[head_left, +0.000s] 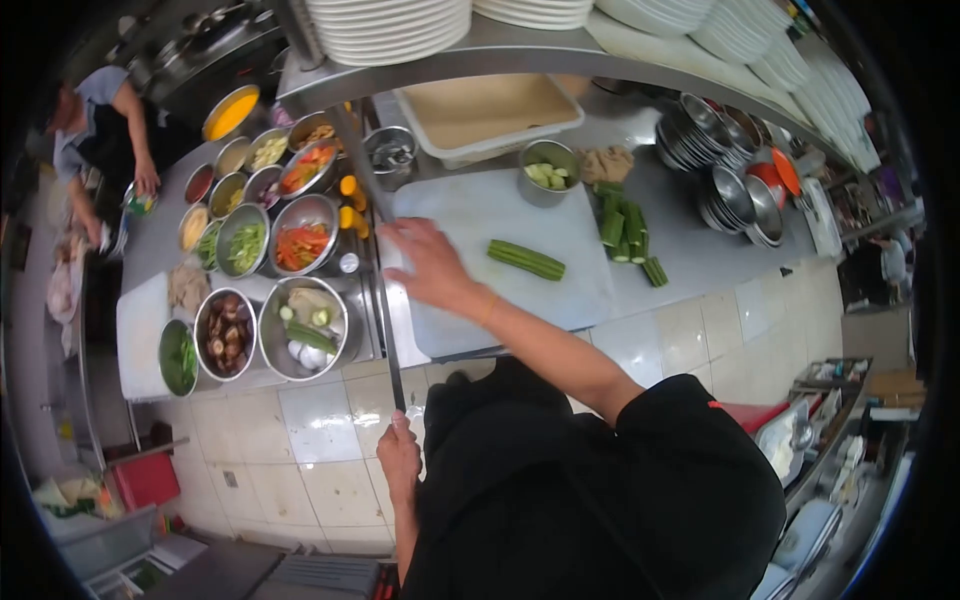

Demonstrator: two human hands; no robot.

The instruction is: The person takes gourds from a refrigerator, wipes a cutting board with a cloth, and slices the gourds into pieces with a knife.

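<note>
"Checking your grip?"

"Right hand (430, 264) spread over white board (465, 312); left hand (401, 460) closed on dark strip (391, 350), likely stiff. Green gourd piece (526, 259) on board: probably firm, slick; grasp mid-length."

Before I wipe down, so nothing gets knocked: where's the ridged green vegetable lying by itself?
In the head view, the ridged green vegetable lies on the white cutting board, right of the right hand, left of the cut green pile.

Left fingers (391, 452) curled, low | right fingers (405, 239) spread | right forearm (548, 348) extended
</note>
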